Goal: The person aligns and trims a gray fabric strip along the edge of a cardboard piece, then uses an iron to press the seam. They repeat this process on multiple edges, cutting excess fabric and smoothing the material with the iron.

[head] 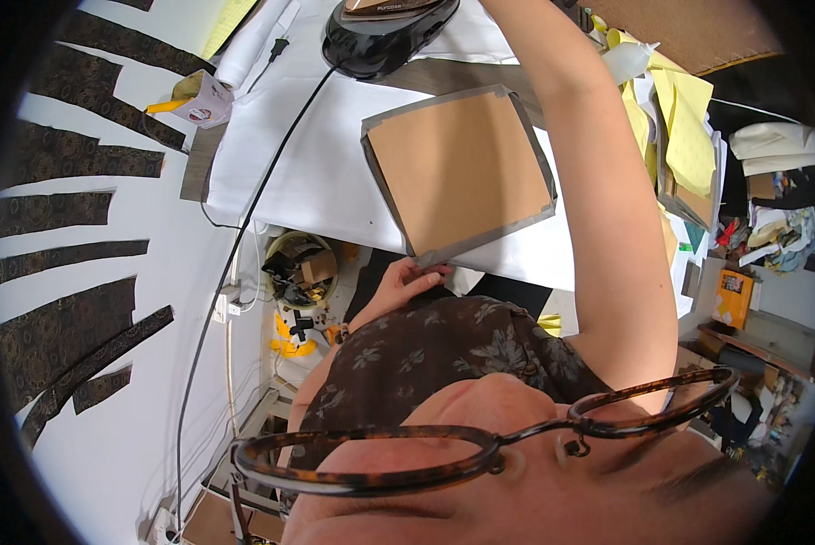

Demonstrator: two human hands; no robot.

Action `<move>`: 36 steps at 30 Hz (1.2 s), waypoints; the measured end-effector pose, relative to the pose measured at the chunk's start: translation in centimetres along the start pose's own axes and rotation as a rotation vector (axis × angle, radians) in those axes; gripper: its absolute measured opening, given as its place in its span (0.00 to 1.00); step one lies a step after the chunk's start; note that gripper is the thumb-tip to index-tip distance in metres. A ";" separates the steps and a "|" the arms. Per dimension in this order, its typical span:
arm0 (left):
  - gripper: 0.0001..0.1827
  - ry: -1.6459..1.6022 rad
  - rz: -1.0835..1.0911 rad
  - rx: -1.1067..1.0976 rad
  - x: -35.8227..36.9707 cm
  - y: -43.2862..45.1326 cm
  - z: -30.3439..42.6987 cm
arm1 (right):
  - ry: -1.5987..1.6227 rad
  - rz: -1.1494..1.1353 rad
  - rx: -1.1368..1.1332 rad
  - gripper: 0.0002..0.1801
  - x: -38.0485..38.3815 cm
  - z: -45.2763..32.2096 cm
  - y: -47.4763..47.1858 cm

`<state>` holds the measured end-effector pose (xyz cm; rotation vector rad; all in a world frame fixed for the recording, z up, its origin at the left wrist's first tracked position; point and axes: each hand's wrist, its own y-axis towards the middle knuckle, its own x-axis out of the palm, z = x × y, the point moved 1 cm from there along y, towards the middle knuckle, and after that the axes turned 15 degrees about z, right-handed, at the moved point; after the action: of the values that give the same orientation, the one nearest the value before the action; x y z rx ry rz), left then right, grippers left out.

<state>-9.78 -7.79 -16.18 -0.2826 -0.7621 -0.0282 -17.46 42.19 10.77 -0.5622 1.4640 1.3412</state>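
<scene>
A square brown cardboard panel point(462, 174) with grey strips along its edges lies on the white-covered table point(298, 163). Its near corner reaches the table's front edge. My left hand point(411, 281) is at that corner, its fingers close against the grey border; whether they pinch it cannot be told. My right arm point(605, 150) stretches forward past the panel's right side, and the right hand is beyond the top of the view. At the far side stands a black FLYCO iron point(387, 41), partly cut off, with a black cord point(264, 177) running down to the left.
Dark patterned fabric pieces point(67, 320) hang on the white wall at left. A small pink box point(203, 101) stands beside a white roll point(254, 44). Yellow sheets point(686, 136) and a squeeze bottle point(628, 63) lie at right. A waste bin point(334, 262) holds scraps below the table.
</scene>
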 end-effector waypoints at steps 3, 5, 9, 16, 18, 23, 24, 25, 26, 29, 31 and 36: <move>0.17 -0.087 0.037 -0.035 0.7 0.1 0.3 | -0.271 0.082 -0.050 0.27 -4.5 -5.3 -1.6; 0.16 -0.079 0.073 -0.007 1.0 0.3 -0.1 | -0.146 0.260 -0.060 0.28 -7.4 -5.7 -5.7; 0.15 -0.042 0.202 0.217 1.5 0.4 -0.4 | -0.147 0.313 0.205 0.24 -15.1 -10.8 -20.6; 0.20 -0.364 0.583 0.450 3.2 3.7 1.7 | -0.082 0.176 0.843 0.18 -12.9 -21.9 -46.4; 0.19 -0.344 0.558 0.487 3.0 3.6 3.1 | -0.130 0.069 0.816 0.26 -11.5 -24.1 -47.3; 0.15 -0.315 0.530 0.583 3.2 1.0 4.9 | -0.279 -0.015 0.764 0.30 -9.3 -24.2 -47.4; 0.16 -0.310 0.553 0.579 3.8 0.2 5.0 | -0.306 -0.053 0.769 0.33 -9.1 -24.0 -47.5; 0.17 -0.317 0.528 0.581 4.1 -0.2 4.8 | -0.378 -0.116 0.731 0.37 -9.2 -23.9 -47.4; 0.18 -0.315 0.523 0.536 4.4 -0.7 4.6 | -0.320 -0.103 0.729 0.37 -9.5 -24.3 -47.4; 0.19 -0.360 0.418 0.436 3.9 -0.4 3.7 | -0.102 -0.034 0.795 0.37 -10.1 -24.8 -48.4; 0.17 -0.390 0.388 0.402 3.9 0.3 3.1 | -0.082 0.154 0.826 0.26 -11.6 -25.6 -49.0; 0.13 -0.346 0.427 0.339 0.8 2.4 1.4 | -0.286 0.535 0.942 0.12 -18.0 -25.7 -52.6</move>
<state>-9.82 -5.08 -15.27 -0.1221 -1.0190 0.5612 24.85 -0.79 -0.20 0.6384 1.8408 0.8839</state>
